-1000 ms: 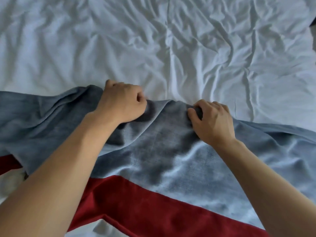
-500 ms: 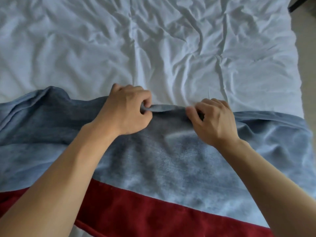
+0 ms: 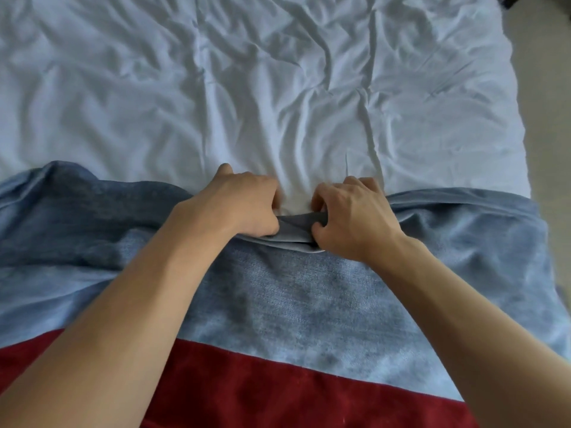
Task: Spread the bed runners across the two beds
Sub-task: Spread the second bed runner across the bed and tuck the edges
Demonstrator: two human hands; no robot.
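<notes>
The bed runner (image 3: 309, 298) lies across the near part of the bed (image 3: 247, 97), over a wrinkled white sheet (image 3: 154, 112). The runner shows 2 colour bands: a blue band toward the far side and a red band (image 3: 278, 387) nearest the person.

The left hand (image 3: 244, 205) is closed in a fist on the far edge of the blue band, knuckles up, with the cloth pinched under the fingers. The right hand (image 3: 355, 214) is closed on the same edge, just beside the left hand. Between the 2 hands a short fold of blue cloth is bunched and raised off the sheet.

To the left of the left hand the runner edge is rumpled and rises in a hump. To the right of the right hand the edge runs fairly straight to the side of the bed, where the cloth drops over the mattress edge. Pale floor (image 3: 550, 149) shows beyond the right side of the bed.
</notes>
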